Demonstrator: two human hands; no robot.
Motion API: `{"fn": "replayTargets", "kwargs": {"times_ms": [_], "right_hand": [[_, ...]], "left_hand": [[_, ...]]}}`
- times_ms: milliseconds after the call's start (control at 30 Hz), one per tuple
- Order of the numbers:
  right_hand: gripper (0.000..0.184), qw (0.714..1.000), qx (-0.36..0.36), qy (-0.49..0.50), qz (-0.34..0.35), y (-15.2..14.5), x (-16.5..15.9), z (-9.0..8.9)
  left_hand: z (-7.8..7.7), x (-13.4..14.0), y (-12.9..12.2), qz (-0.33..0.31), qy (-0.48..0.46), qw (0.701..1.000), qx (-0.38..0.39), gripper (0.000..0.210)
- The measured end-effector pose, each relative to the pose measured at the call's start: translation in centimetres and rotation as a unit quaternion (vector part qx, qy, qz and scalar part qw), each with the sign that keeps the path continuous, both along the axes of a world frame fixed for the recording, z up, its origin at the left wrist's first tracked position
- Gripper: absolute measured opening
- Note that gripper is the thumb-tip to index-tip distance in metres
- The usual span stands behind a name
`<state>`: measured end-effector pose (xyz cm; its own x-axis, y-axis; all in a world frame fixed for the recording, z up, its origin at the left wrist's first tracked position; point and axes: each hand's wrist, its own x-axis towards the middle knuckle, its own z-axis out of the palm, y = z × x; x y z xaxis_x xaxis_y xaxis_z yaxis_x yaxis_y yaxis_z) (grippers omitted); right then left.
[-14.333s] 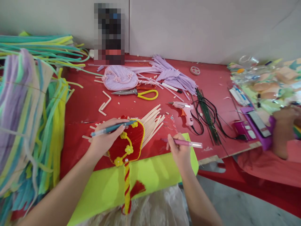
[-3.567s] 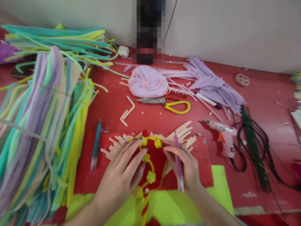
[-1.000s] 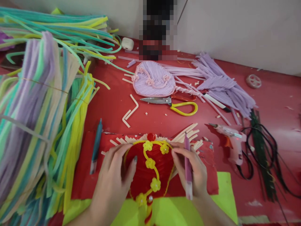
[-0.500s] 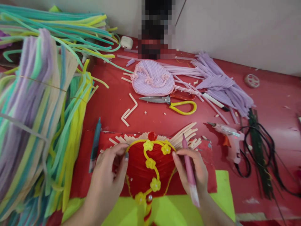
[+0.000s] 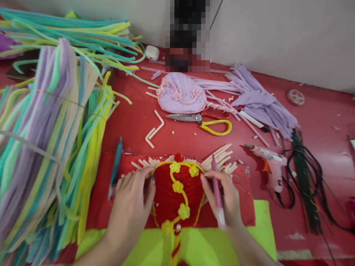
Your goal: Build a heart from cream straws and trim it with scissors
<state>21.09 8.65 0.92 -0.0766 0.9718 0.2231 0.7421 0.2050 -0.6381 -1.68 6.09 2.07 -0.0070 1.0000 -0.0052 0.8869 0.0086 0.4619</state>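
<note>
A red fan [image 5: 166,192] made of chenille stems lies in front of me, with yellow flowers [image 5: 178,186] on a curving stem and a twisted red-and-yellow handle [image 5: 176,244]. Along its top edge runs a yellow chenille stem [image 5: 166,163]. My left hand [image 5: 133,195] is closed at the upper left edge, pinching this stem; its fingertips are partly hidden. At the upper right edge, my right hand [image 5: 224,194] pinches the same stem between thumb and finger. A pink pen [image 5: 217,194] is also held in the right hand, tip upward. Pale stem ends stick out behind the fan.
Bundles of coloured chenille stems [image 5: 52,122] fill the left side. A teal pen [image 5: 115,166] lies left of the fan. Beyond are yellow-handled scissors [image 5: 216,126] and a lilac fan [image 5: 181,92]. A glue gun [image 5: 269,159] with black cord lies at the right.
Both hands have moved slightly inward along the fan's edges, and the yellow stem follows the top edge more closely. The pink pen has shifted with the right hand. The view has shifted a little.
</note>
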Motion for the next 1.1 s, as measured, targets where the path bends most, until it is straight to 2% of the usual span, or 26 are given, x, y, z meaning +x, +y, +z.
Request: {"fn": "replayTargets", "kwargs": {"times_ms": [133,200,300,367,433,667,867,1100], "right_hand": [[0.014,1.0,0.002,-0.003,0.01,0.1,0.0,0.0],[0.014,1.0,0.004,-0.008,0.009,0.1,0.0,0.0],[0.012,1.0,0.009,-0.02,0.004,0.1,-0.1,0.0],[0.011,1.0,0.011,-0.024,0.005,0.1,-0.1,0.0],[0.012,1.0,0.012,-0.023,0.009,0.1,-0.1,-0.1],[0.015,1.0,0.014,-0.021,0.017,0.1,0.1,-0.2],[0.014,0.999,0.021,-0.02,0.015,0.1,-0.1,-0.2],[0.011,0.999,0.033,-0.026,0.019,0.1,-0.2,-0.2]], "left_hand": [[0.1,0.1,-0.2,-0.011,0.064,0.997,0.043,0.024],[0.2,0.2,-0.2,-0.028,0.053,0.995,0.083,0.035],[0.4,0.5,-0.2,-0.113,0.008,0.987,0.112,0.051],[0.5,0.8,-0.2,-0.168,0.005,0.981,0.097,0.053],[0.6,1.1,-0.2,-0.196,0.022,0.978,0.073,0.053],[0.4,1.8,-0.6,-0.22,0.073,0.971,0.062,0.049],[0.6,2.1,-1.0,-0.271,0.139,0.951,0.059,0.05],[1.5,3.9,-1.1,-0.242,0.161,0.953,0.081,0.049]]}}
